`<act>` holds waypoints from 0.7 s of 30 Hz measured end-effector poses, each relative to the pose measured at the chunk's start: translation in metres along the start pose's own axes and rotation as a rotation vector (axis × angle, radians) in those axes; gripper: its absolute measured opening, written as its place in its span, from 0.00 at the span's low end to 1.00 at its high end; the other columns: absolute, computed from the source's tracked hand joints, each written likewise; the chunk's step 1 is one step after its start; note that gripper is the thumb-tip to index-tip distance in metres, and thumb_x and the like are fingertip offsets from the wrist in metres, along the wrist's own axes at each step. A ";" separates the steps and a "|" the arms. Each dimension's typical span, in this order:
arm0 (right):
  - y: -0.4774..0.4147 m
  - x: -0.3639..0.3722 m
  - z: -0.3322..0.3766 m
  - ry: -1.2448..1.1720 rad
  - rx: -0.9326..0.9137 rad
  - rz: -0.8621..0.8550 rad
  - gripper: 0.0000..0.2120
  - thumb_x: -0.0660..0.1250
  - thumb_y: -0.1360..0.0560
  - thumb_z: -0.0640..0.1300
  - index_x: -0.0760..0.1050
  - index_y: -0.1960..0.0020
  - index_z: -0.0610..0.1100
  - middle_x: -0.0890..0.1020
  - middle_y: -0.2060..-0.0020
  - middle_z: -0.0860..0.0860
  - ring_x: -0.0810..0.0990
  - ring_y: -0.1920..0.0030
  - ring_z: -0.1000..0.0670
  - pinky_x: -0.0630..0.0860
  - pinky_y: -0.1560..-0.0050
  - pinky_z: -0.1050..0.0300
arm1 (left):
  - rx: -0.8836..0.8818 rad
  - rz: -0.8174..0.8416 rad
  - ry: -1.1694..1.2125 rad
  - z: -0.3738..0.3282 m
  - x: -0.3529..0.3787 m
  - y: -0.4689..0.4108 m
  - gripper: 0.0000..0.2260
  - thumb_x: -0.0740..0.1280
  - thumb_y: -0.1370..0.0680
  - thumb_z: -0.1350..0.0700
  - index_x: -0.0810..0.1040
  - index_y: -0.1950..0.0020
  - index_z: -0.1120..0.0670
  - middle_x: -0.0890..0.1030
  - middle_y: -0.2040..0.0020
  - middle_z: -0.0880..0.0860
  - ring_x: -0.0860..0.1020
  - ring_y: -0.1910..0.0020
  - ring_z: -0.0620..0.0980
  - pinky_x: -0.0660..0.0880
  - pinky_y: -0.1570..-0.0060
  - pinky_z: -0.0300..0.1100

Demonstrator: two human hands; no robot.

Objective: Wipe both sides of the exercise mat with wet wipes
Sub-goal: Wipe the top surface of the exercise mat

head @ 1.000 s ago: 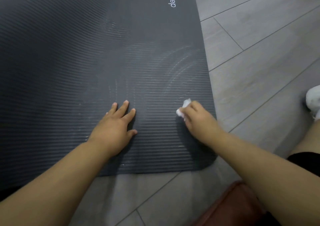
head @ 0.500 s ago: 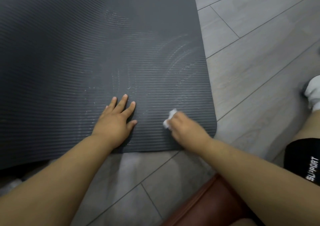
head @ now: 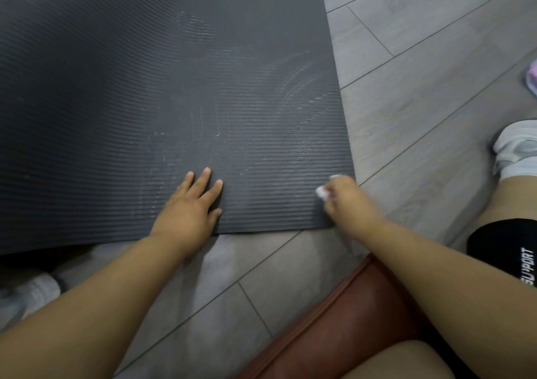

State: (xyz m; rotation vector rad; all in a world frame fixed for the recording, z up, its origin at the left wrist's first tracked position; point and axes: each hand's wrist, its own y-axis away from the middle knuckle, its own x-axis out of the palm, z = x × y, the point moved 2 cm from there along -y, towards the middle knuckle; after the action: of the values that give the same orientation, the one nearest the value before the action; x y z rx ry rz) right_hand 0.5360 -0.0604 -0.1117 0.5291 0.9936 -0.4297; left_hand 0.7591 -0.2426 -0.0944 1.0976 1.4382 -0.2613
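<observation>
Grey plank floor [head: 421, 102], mat [head: 145, 102] filling the upper left. My left hand [head: 189, 213] is spread flat on it, and my right hand [head: 348, 204] is pinching the wipe [head: 321, 193] at the mat's corner, right of centre. It might skid off onto the floor.

A dark grey, finely ribbed foam exercise mat [head: 145, 102] with white lettering is laid on pale grey wood-grain floor planks [head: 421, 73], and a crumpled white wet wipe [head: 323, 191] is seen.
</observation>
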 end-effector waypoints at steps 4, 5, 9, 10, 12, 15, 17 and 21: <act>-0.003 -0.017 -0.003 0.047 0.334 -0.099 0.13 0.59 0.21 0.42 0.72 0.43 0.33 0.72 0.43 0.37 0.74 0.46 0.38 0.69 0.47 0.54 | 0.031 0.013 -0.059 0.007 -0.003 0.008 0.26 0.55 0.19 0.46 0.50 0.23 0.48 0.44 0.22 0.48 0.44 0.24 0.51 0.45 0.27 0.42; 0.002 -0.011 0.012 0.051 0.252 -0.037 0.13 0.58 0.20 0.42 0.71 0.42 0.33 0.72 0.43 0.38 0.73 0.44 0.39 0.67 0.45 0.54 | 0.040 0.016 -0.076 0.008 -0.004 0.010 0.26 0.55 0.19 0.46 0.50 0.23 0.48 0.44 0.22 0.48 0.45 0.23 0.50 0.46 0.27 0.42; 0.029 0.018 0.062 -0.010 -0.167 0.286 0.12 0.65 0.25 0.40 0.71 0.42 0.39 0.65 0.38 0.46 0.74 0.44 0.44 0.69 0.40 0.52 | 0.064 0.055 -0.138 0.018 -0.008 0.019 0.26 0.56 0.19 0.46 0.52 0.23 0.48 0.46 0.22 0.48 0.48 0.24 0.49 0.50 0.27 0.41; 0.028 0.019 0.065 -0.037 -0.187 0.308 0.14 0.68 0.27 0.40 0.71 0.43 0.39 0.64 0.40 0.47 0.74 0.46 0.46 0.70 0.41 0.52 | 0.059 0.078 -0.152 0.021 -0.010 0.022 0.27 0.56 0.19 0.46 0.52 0.23 0.47 0.46 0.22 0.47 0.49 0.24 0.48 0.52 0.27 0.42; 0.021 0.017 0.064 -0.098 -0.133 0.303 0.15 0.70 0.28 0.39 0.73 0.44 0.39 0.63 0.44 0.50 0.73 0.47 0.50 0.69 0.40 0.57 | 0.055 0.128 -0.207 0.027 -0.016 0.027 0.27 0.57 0.20 0.45 0.52 0.23 0.46 0.46 0.22 0.46 0.51 0.24 0.48 0.57 0.28 0.45; 0.007 0.009 0.069 -0.090 -0.036 0.279 0.07 0.69 0.26 0.42 0.75 0.50 0.42 0.68 0.49 0.51 0.73 0.47 0.50 0.66 0.47 0.64 | 0.051 0.171 -0.328 0.038 -0.028 0.037 0.26 0.58 0.20 0.46 0.56 0.24 0.47 0.52 0.23 0.48 0.55 0.26 0.51 0.56 0.29 0.47; 0.000 0.003 0.079 -0.115 0.032 0.224 0.03 0.65 0.24 0.43 0.73 0.54 0.43 0.74 0.54 0.49 0.76 0.51 0.47 0.66 0.54 0.61 | 0.034 0.163 -0.405 0.046 -0.040 0.046 0.24 0.59 0.21 0.46 0.60 0.26 0.47 0.57 0.25 0.49 0.55 0.26 0.52 0.52 0.27 0.51; -0.001 -0.004 0.119 -0.055 -0.044 0.124 0.08 0.54 0.20 0.43 0.69 0.44 0.44 0.80 0.53 0.46 0.77 0.50 0.44 0.69 0.54 0.55 | 0.024 0.140 -0.600 0.063 -0.070 0.066 0.22 0.57 0.20 0.51 0.59 0.26 0.48 0.60 0.26 0.52 0.52 0.25 0.55 0.46 0.28 0.60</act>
State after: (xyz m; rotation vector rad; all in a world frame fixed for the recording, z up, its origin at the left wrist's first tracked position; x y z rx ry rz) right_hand 0.6133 -0.1322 -0.0560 0.5333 0.9099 -0.3100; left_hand 0.8345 -0.2853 -0.0193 1.0203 0.8235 -0.4638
